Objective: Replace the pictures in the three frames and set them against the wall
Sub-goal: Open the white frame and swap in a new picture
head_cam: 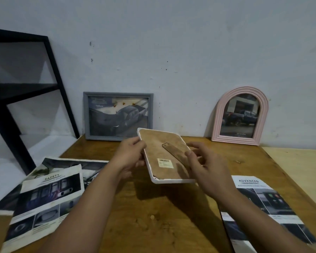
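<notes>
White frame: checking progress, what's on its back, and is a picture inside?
The white frame shows a brown backing board, stand flap and barcode sticker. Its front faces away, so any picture is hidden.

Bare table (153,212) is lying open in the middle, between the brochures (49,194) spreading at the left and the leaflet (268,207) at the right. At the wall, a gap is showing between the grey frame (118,116) and the pink frame (240,115). The black rack (26,84) is blocking the left.
</notes>
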